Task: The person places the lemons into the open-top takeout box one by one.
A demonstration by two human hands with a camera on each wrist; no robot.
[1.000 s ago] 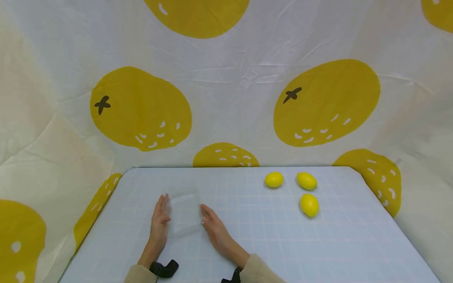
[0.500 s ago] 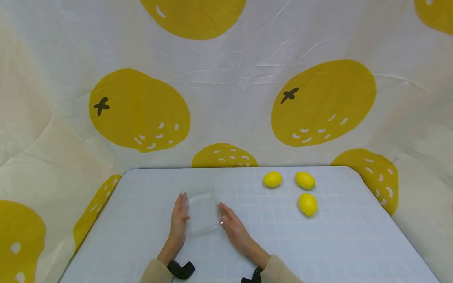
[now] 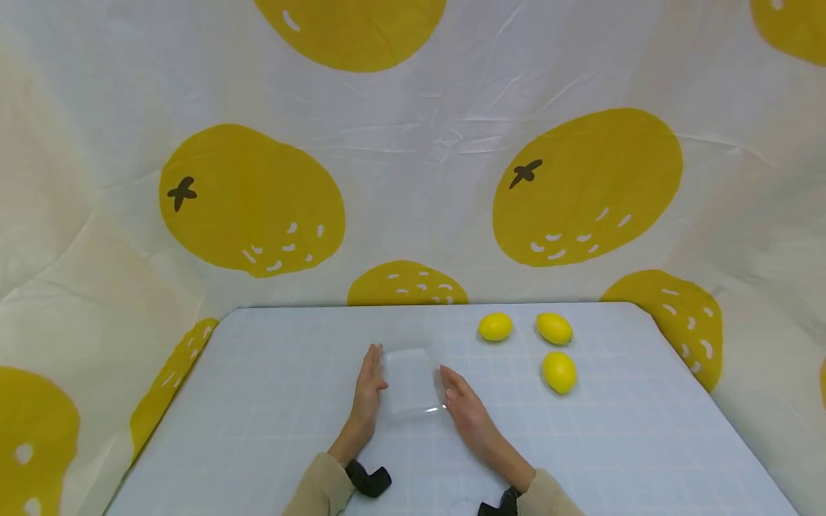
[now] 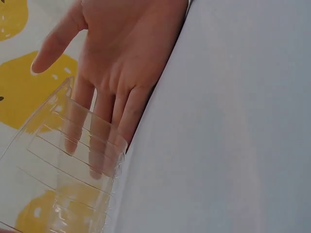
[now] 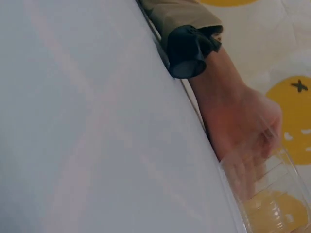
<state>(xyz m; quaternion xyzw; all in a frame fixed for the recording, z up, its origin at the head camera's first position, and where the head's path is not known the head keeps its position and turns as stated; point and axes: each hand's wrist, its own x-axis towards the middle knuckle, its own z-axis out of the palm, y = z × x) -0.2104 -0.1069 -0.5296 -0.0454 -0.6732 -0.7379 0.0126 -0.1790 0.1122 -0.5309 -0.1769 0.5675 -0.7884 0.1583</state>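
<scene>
A clear plastic container stands on the table between my two hands in the head view. My left hand touches its left side, and in the left wrist view the straight fingers show through the transparent wall, the thumb sticking out apart from it. Against the right side rests my right hand. Its palm and fingers appear through the clear wall in the right wrist view, laid along the side. The container's inside shows only the tablecloth through it.
Three lemons lie at the back right: a left one, a right one and a nearer one. A pale checked cloth covers the table. A lemon-printed curtain hangs behind and around it.
Both hands and the clear container between them have moved steadily to the right along the table, toward the lemons. The lemons keep their places on the table.
</scene>
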